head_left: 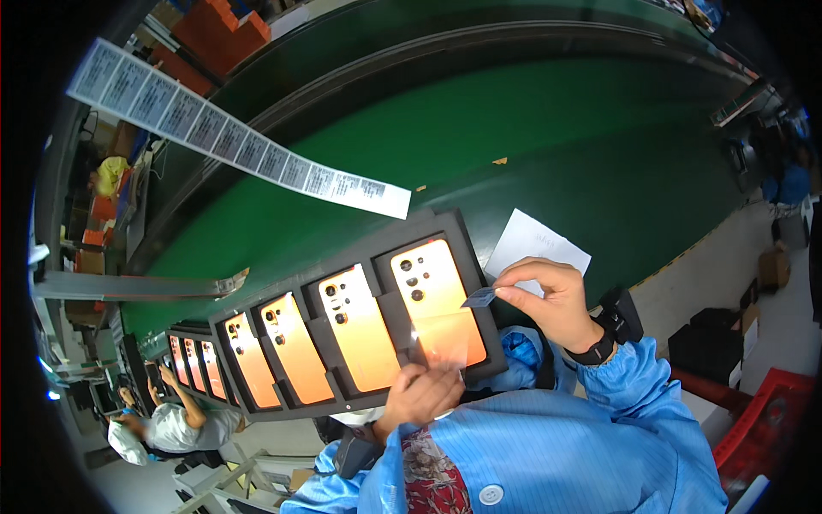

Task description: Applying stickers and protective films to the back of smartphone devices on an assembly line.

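Note:
Between the thumb and forefinger of my right hand is a small dark label, held just right of the camera end of an orange phone. My left hand is curled at that phone's lower end, its fingers on a clear film that stands partly lifted over the phone's back. This phone lies back up in the rightmost slot of a black foam tray. Another orange phone lies in the slot to its left, with more phones beyond.
A long strip of printed labels stretches above the tray at the upper left. White paper lies on the green work surface behind my right hand. Farther left, another person works by a second tray of phones.

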{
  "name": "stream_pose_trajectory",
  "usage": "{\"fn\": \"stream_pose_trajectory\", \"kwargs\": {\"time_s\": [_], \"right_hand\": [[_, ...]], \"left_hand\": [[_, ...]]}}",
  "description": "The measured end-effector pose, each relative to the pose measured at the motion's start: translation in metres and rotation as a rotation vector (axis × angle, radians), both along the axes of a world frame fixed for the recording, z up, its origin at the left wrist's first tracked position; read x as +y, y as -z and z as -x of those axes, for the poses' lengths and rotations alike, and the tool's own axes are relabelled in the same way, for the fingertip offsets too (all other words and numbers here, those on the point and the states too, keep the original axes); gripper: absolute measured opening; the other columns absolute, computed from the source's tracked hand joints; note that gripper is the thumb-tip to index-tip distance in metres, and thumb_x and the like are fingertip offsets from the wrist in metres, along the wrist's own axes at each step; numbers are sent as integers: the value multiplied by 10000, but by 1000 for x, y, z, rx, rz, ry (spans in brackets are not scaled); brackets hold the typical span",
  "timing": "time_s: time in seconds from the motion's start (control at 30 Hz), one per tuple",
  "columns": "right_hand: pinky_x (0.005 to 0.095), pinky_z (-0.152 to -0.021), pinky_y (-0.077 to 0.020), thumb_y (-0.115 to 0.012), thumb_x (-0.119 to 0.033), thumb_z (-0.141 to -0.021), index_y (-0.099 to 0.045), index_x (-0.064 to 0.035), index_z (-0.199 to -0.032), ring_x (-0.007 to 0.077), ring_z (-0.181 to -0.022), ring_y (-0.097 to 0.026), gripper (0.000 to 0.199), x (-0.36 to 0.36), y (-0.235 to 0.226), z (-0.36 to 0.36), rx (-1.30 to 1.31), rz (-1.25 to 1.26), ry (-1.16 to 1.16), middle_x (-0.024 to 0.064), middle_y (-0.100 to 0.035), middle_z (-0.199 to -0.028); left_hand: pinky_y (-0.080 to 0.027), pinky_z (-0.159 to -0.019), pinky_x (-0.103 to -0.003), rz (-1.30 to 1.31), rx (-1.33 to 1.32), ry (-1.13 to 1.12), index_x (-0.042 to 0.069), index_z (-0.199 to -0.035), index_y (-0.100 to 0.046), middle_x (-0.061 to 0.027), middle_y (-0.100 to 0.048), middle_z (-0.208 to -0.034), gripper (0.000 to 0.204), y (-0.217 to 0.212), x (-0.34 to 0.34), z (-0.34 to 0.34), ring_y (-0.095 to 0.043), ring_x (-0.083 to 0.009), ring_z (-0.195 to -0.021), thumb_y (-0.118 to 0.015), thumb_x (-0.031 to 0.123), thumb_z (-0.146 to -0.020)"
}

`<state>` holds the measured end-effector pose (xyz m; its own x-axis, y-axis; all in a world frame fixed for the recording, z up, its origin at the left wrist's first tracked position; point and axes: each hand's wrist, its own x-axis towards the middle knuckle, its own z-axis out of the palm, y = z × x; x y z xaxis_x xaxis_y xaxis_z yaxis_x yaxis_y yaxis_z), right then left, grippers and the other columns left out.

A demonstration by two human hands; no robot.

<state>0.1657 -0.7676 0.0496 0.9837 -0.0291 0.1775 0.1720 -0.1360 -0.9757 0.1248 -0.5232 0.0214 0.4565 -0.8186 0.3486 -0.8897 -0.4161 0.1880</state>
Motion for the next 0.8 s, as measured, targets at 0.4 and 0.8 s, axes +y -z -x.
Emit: {"fn": "stream_pose_trajectory", "kwargs": {"time_s": [0.4,0.8], "right_hand": [[345,-878,-352,-683,-95,-729,-644,-50,-785,202,-915,-507,81,35,32,-9,-57,398,-238,33,-601,-842],[487,-1010,-181,-709,-160,-704,-621,-94,-696,176,-908,-475,110,42,49,-11,-201,514,-196,-32,-558,-679]], "left_hand": [[-473,-681,-292,326,877,36,-8,-923,-599,-87,-560,-864,231,10,-6,28,-548,-203,-743,-670,102,-733],[-469,-694,-310,520,913,187,-38,-937,-597,-115,-600,-916,245,32,-12,28,-567,-244,-800,-615,104,-738]]}}
